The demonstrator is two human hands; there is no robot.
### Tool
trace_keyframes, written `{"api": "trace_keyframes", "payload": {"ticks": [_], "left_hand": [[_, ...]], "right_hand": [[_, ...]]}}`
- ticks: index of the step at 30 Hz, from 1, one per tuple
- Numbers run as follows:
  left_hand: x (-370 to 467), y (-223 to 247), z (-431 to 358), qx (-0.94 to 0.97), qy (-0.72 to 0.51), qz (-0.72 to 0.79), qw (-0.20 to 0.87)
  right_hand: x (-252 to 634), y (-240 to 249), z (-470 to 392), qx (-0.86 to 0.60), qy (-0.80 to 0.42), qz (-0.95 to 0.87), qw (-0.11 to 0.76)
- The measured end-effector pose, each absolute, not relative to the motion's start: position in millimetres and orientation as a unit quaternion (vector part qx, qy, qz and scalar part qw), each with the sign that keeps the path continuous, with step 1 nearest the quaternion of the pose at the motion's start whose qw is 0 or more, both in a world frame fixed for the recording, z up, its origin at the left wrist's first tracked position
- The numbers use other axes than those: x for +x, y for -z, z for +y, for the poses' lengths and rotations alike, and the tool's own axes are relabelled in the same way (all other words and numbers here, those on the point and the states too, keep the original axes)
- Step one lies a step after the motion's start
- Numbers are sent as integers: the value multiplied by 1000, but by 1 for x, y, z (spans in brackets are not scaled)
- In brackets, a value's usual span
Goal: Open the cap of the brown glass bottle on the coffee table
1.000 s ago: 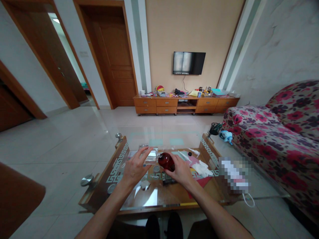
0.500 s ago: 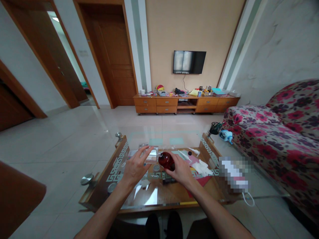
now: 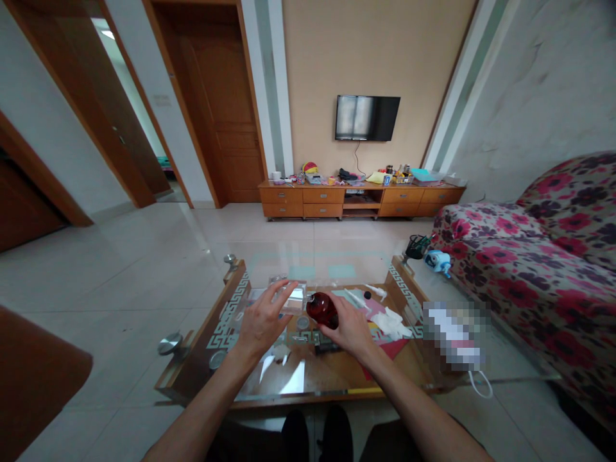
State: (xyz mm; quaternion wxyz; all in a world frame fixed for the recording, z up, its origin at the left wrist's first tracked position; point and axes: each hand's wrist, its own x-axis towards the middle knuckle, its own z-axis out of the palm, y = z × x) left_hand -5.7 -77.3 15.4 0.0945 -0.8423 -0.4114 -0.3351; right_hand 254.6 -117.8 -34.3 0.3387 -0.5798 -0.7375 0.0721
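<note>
While tilted over the glass table (image 3: 269,378), dark red bottle (image 3: 321,308) gripped in right hand (image 3: 350,330); left hand (image 3: 262,319) fingers closed on clear container (image 3: 293,299) beside it.

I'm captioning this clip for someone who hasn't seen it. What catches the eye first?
Two bare forearms reach over a glass-topped table: the right hand grips a dark red bottle, tipped towards a clear container under the left hand. Behind, a television hangs above a cluttered wooden cabinet.
</note>
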Motion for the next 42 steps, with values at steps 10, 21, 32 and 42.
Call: {"api": "trace_keyframes", "payload": {"ticks": [10,21,32,42], "left_hand": [[-6,-16,-78,-842,328,-419,81],[-6,-17,-79,-842,333,-415,92],[-7,-15,-77,-843,330,-419,73],[-7,-15,-77,-845,332,-412,79]], "right_hand": [[255,31,-119,-578,-82,-739,337],[254,32,-119,-581,-78,-737,336],[255,34,-118,-579,-75,-739,337],[255,38,-116,-577,-68,-739,340]]}}
